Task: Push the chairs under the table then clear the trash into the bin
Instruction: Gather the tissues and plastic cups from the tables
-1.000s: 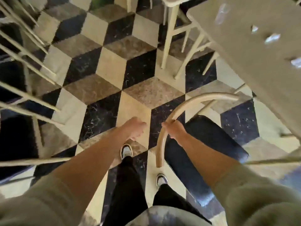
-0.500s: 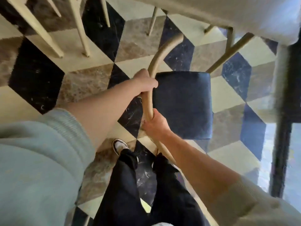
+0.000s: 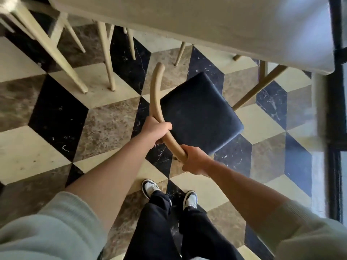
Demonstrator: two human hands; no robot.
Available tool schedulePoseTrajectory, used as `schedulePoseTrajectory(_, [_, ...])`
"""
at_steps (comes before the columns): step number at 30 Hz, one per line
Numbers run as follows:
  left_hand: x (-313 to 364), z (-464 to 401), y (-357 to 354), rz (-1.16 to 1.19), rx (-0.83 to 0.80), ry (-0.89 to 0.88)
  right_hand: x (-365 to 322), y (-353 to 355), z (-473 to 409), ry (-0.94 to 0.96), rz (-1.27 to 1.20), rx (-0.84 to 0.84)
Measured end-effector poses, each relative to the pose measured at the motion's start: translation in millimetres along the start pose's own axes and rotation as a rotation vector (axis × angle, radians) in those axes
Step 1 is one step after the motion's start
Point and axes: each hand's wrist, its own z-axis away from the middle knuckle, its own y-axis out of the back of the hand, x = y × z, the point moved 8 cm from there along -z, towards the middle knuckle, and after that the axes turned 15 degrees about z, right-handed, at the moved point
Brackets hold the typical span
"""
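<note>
Chequered marble floor spreads under the pale wooden worktop; both arms reach forward, left hand and right hand each clenched round the curved tan wooden backrest of the dark-cushioned chair, standing just short of the worktop's edge

Cube-pattern marble floor in black, brown and cream, pale wooden furniture legs, dark window frame

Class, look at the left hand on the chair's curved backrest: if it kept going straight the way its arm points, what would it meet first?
Probably the chair's dark seat, just beyond the left hand; after that the table. Depth is hard to judge.
</note>
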Motion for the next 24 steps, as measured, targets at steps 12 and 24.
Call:
schedulePoseTrajectory(12, [80,-25,-35,0.119,-0.048,-0.136,137,141,-21,-0.357,0.378,0.434])
schedulePoseTrajectory(24, [160,-39,-130,-0.048,-0.087,-0.177,257,231,-58,-0.31,0.529,0.352])
